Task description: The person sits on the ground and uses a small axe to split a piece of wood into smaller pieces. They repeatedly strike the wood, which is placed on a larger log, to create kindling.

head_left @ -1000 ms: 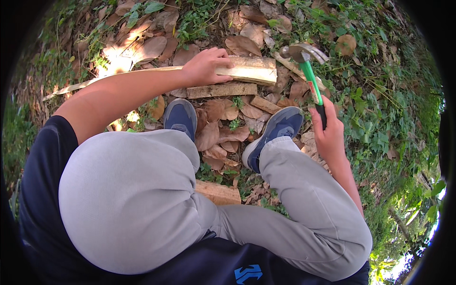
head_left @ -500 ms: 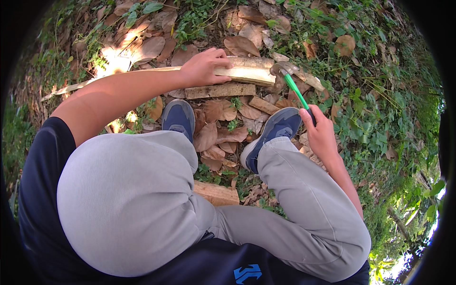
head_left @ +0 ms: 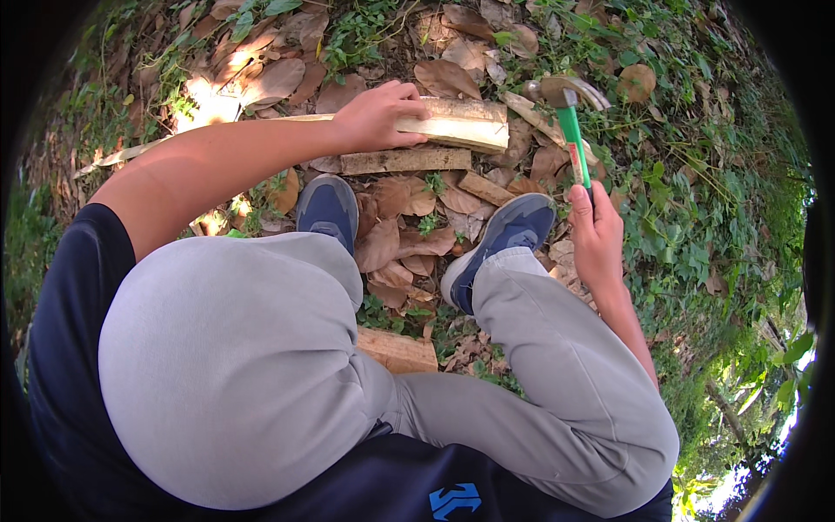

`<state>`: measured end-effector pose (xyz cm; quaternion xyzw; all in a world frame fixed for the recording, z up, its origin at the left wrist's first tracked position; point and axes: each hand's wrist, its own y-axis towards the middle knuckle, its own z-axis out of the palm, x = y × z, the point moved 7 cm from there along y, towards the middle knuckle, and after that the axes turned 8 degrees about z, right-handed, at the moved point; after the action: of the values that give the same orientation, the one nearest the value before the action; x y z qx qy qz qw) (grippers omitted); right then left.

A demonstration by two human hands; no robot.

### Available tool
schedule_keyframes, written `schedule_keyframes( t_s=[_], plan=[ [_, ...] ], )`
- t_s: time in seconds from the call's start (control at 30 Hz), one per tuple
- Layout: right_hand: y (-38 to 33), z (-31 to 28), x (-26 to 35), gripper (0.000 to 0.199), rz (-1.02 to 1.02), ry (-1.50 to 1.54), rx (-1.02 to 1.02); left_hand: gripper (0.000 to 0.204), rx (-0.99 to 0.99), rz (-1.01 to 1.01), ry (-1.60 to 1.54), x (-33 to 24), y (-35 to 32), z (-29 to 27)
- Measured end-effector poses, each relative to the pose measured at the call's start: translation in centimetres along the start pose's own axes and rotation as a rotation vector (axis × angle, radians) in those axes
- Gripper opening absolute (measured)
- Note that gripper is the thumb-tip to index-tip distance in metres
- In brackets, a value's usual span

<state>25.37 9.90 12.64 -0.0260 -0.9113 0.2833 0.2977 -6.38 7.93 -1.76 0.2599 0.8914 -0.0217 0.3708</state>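
My left hand is closed over a pale piece of wood, thumb on the near side and fingers over the far side. This wood lies just beyond my shoes, its cut end to the right. My right hand grips the handle of a claw hammer with a green and black handle. The hammer's metal head is raised to the right of the wood's end, apart from it. Directly nearer to me than the held wood lies a narrow wooden strip.
A short wood block lies by my right shoe; my left shoe is beside it to the left. Another wooden piece sits between my legs. Dry brown leaves and green plants cover the ground.
The hammer has moved from the wood's right end up and to the right, with my right hand shifting right too. My left hand stays on the wood.
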Motion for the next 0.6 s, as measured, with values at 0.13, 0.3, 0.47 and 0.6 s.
schedule_keyframes(
  t_s=[0.13,0.3,0.47,0.6],
  plan=[
    [0.4,0.8,-1.0,0.036,-0.029,-0.051,0.037,0.035,0.016,-0.026,-0.009,0.0,-0.1,0.2],
    [0.1,-0.1,-1.1,0.036,0.023,0.009,0.022,0.036,0.006,0.012,0.003,0.1,0.0,0.1],
    [0.1,0.8,-0.3,0.035,0.018,-0.116,0.054,0.037,0.017,-0.013,0.007,0.0,0.0,0.2],
    [-0.3,0.1,0.3,0.034,-0.009,-0.196,0.013,0.036,0.019,-0.038,0.015,-0.1,-0.3,0.2]
  ],
)
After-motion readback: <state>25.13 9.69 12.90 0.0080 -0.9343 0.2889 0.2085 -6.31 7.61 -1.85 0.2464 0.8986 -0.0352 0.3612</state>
